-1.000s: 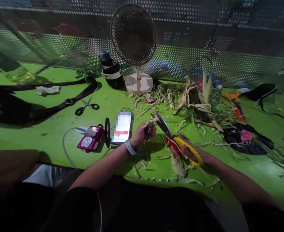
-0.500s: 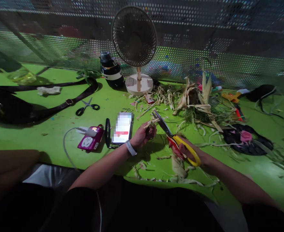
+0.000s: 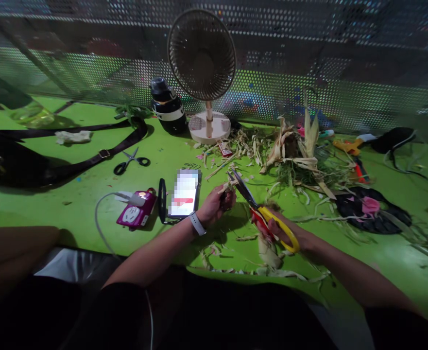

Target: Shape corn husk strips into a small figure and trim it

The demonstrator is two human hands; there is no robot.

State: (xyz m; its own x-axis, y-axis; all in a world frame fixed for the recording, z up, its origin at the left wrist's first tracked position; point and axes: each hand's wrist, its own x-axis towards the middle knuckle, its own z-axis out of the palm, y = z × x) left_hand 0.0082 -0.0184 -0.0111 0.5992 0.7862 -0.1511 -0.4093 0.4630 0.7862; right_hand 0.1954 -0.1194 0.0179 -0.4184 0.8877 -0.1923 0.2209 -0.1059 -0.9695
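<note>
My left hand, with a white wristband, is closed round a small bundle of dry husk; the lower end of it is hidden in the fingers. My right hand grips scissors with yellow and red handles. Their blades point up and left, slightly parted, at the top of the husk bundle. Below the right hand, a pale piece of dry husk lies on the green table. Curled husk scraps lie along the near edge.
A heap of dry husks and green strands lies right of the fan. A phone, purple power bank, black scissors and black bag are leftward. A dark bottle leans behind. Rightward are a black disc and glue gun.
The scissors and my right hand have shifted slightly left, and the blades now look a little more parted at the husk bundle. My left hand has barely moved.
</note>
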